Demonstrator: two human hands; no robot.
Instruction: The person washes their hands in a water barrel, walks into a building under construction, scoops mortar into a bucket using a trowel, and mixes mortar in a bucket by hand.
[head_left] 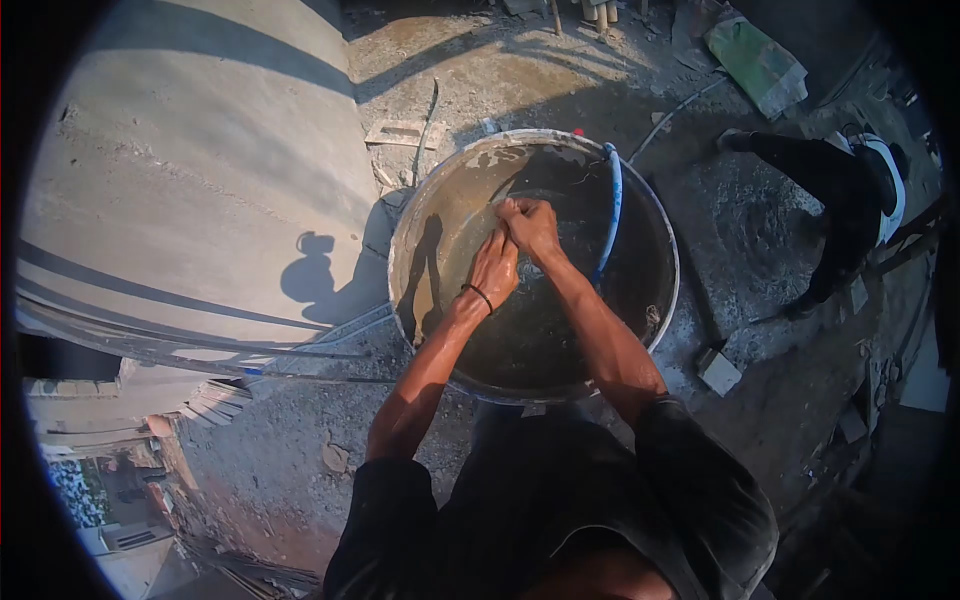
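Observation:
Both my hands are together over a large round drum of murky water [672,262]. My left hand [494,268], with a dark band at the wrist, has its fingers pressed together and pointing up against my other hand. My right hand [530,226] is closed, its fingers curled just above and beside the left fingertips. Whatever lies between the fingers is too small or hidden to name. A blue hose [613,215] hangs over the drum's far right rim and runs down into the water.
A smooth concrete surface [210,150] rises at the left. Another person [850,190] in dark clothes is at the right. A pale block [718,371] lies right of the drum, a green sack [757,65] at the upper right, a wooden piece [405,133] beyond the rim.

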